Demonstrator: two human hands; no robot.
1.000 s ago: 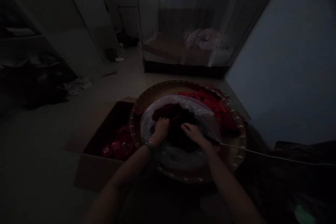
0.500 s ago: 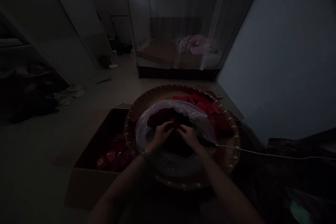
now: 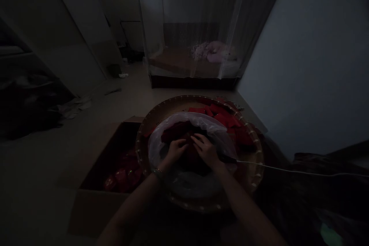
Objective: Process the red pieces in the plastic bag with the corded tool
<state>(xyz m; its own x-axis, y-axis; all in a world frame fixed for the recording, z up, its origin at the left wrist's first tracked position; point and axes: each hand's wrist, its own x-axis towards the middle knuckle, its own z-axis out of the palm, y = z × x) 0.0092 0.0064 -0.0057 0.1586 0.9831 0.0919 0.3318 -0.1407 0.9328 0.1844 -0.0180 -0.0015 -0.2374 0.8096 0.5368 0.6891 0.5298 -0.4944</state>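
In the dim head view, my left hand [image 3: 175, 151] and my right hand [image 3: 206, 151] are over the opening of a translucent plastic bag [image 3: 187, 186]. A soft dark red piece [image 3: 190, 153] lies between them, its exact kind lost in the shadow. Left thumb and fingers pinch toward its near side. The right fingers reach across its top, slightly apart, fingertips at the piece. More dark red material [image 3: 173, 132] fills the bag, which rests in a round woven bamboo tray [image 3: 139, 150]. A dark handle-like object [image 3: 227, 158] with a white cord lies beside my right wrist.
Red packets or cloth pieces [image 3: 225, 117] are heaped at the tray's far right. Left of the tray, an open cardboard box [image 3: 98, 209] contains shiny red items [image 3: 122, 178]. The white cord [image 3: 285, 169] runs off rightward. A netted bed [image 3: 173, 61] and a wall [image 3: 305, 65] stand beyond.
The right fingers have lifted and spread a little on the dark red piece, and a gap between the hands shows more of it. The view has tilted slightly upward.
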